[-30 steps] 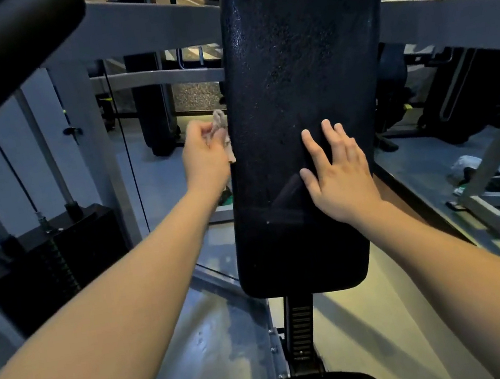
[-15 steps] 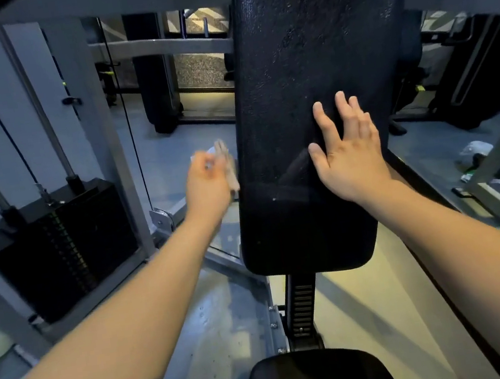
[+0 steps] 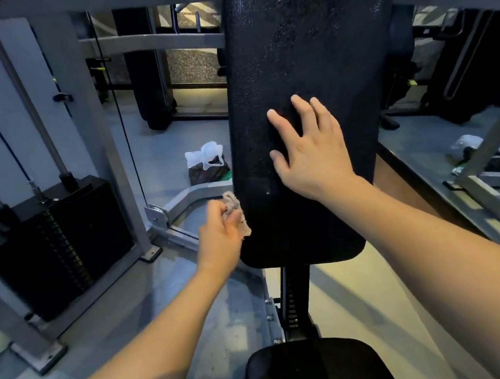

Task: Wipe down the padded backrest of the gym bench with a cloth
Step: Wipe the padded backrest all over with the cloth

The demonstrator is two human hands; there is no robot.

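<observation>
The black padded backrest (image 3: 310, 37) stands upright in the middle of the view, its lower end rounded. My left hand (image 3: 221, 235) grips a small crumpled beige cloth (image 3: 234, 206) and presses it against the backrest's lower left edge. My right hand (image 3: 311, 151) lies flat on the front of the pad, fingers spread, holding nothing. The black seat pad (image 3: 315, 374) shows at the bottom of the view, below the backrest's support post.
A black weight stack (image 3: 55, 244) with guide rods and a cable stands in a grey frame (image 3: 95, 141) on the left. A plastic bag (image 3: 207, 163) lies on the floor behind the backrest. More bags (image 3: 489, 150) and a slanted grey bar (image 3: 494, 136) are on the right.
My left hand has slid the cloth down the backrest's left edge, from mid-height to near the bottom. My right hand has stayed flat on the pad. The camera has tilted down.
</observation>
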